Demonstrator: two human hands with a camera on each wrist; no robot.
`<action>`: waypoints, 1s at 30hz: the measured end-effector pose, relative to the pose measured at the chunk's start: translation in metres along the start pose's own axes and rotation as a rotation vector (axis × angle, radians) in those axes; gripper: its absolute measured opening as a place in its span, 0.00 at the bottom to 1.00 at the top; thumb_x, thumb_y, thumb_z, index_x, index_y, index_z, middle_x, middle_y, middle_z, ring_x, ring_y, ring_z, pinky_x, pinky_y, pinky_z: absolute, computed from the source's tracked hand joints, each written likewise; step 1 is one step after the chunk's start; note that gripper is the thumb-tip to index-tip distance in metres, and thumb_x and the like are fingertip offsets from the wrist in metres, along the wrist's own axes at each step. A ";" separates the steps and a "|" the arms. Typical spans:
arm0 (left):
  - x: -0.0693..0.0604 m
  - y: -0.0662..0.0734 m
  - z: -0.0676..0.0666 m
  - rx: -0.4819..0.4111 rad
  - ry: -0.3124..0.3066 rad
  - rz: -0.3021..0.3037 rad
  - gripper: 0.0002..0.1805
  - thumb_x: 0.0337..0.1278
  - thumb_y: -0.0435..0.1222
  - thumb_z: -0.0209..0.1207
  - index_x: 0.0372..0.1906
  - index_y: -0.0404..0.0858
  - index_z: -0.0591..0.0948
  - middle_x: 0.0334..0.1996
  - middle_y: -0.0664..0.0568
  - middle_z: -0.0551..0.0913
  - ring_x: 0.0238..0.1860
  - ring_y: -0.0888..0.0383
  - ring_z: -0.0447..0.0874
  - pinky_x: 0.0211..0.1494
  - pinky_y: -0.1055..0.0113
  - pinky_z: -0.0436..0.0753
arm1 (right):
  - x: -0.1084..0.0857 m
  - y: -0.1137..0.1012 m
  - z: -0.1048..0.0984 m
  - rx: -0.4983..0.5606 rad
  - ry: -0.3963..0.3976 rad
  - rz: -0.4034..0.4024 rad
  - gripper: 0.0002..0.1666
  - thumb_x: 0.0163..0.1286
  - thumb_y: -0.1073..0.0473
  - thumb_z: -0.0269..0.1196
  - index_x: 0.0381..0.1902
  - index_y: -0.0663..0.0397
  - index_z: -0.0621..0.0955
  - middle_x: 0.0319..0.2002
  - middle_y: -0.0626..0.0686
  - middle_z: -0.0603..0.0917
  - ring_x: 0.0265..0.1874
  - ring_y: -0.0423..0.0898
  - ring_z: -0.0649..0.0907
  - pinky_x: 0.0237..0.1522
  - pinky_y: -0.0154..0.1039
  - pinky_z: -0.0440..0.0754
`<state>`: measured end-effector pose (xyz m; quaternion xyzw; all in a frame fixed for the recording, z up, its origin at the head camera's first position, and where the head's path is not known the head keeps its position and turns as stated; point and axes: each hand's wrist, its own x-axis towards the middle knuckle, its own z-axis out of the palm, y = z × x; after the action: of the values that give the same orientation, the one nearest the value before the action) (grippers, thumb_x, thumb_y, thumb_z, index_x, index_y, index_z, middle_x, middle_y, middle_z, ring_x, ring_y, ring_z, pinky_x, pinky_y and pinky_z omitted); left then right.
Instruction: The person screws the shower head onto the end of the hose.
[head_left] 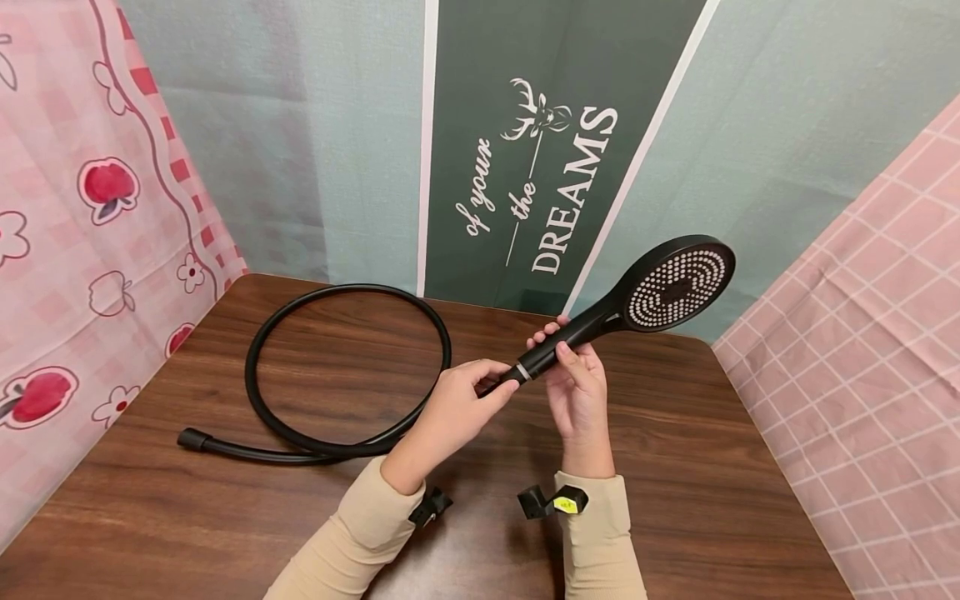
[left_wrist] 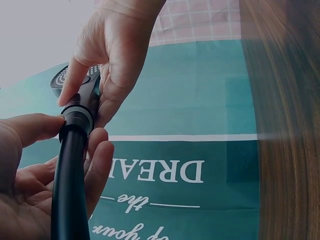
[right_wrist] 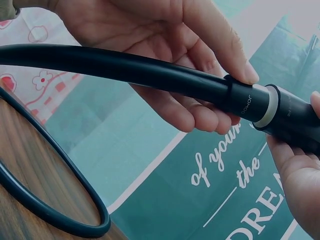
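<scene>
A yellow label (head_left: 566,505) at the right cuff is too small to read. The left hand (head_left: 467,397) pinches the black hose (right_wrist: 125,67) by its collar (right_wrist: 242,101), lettered "JOMOO"; the right hand (head_left: 581,390) curls round the handle of the shower head (head_left: 677,285), against that collar, above the bench (head_left: 690,467). Behind, a green banner (head_left: 472,75) reads "of your", "the", "DREAMS".

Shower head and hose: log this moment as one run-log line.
left hand: pinches hose connector | right hand: grips shower head by handle | hose: looped on table
</scene>
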<state>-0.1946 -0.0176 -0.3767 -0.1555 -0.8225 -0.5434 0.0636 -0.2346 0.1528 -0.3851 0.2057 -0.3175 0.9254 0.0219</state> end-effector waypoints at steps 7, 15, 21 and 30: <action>0.000 -0.001 0.000 -0.024 -0.007 -0.008 0.14 0.65 0.40 0.62 0.52 0.39 0.85 0.42 0.49 0.88 0.38 0.59 0.83 0.41 0.69 0.82 | 0.000 0.000 0.000 -0.004 0.006 -0.002 0.16 0.75 0.74 0.48 0.57 0.64 0.74 0.45 0.57 0.84 0.46 0.48 0.87 0.57 0.42 0.82; 0.000 0.000 0.000 -0.007 -0.002 0.005 0.13 0.65 0.39 0.62 0.51 0.39 0.86 0.40 0.51 0.87 0.35 0.61 0.81 0.39 0.70 0.80 | 0.000 0.000 0.001 -0.008 0.007 0.002 0.16 0.75 0.74 0.48 0.57 0.65 0.74 0.45 0.57 0.84 0.46 0.48 0.87 0.57 0.42 0.82; -0.001 0.001 0.001 0.006 0.007 0.010 0.13 0.65 0.39 0.62 0.50 0.40 0.86 0.38 0.51 0.86 0.35 0.61 0.80 0.39 0.70 0.80 | 0.000 -0.001 0.000 -0.009 0.008 -0.002 0.16 0.75 0.74 0.48 0.57 0.65 0.74 0.45 0.57 0.84 0.46 0.48 0.87 0.57 0.42 0.82; 0.000 -0.001 0.002 -0.023 0.007 -0.009 0.13 0.65 0.39 0.63 0.51 0.40 0.86 0.39 0.50 0.87 0.36 0.61 0.82 0.40 0.70 0.80 | 0.000 -0.002 0.001 -0.014 0.012 -0.002 0.16 0.76 0.74 0.47 0.57 0.65 0.75 0.45 0.56 0.84 0.46 0.48 0.87 0.57 0.42 0.82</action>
<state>-0.1950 -0.0165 -0.3783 -0.1506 -0.8166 -0.5536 0.0625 -0.2340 0.1538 -0.3837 0.2005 -0.3236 0.9244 0.0261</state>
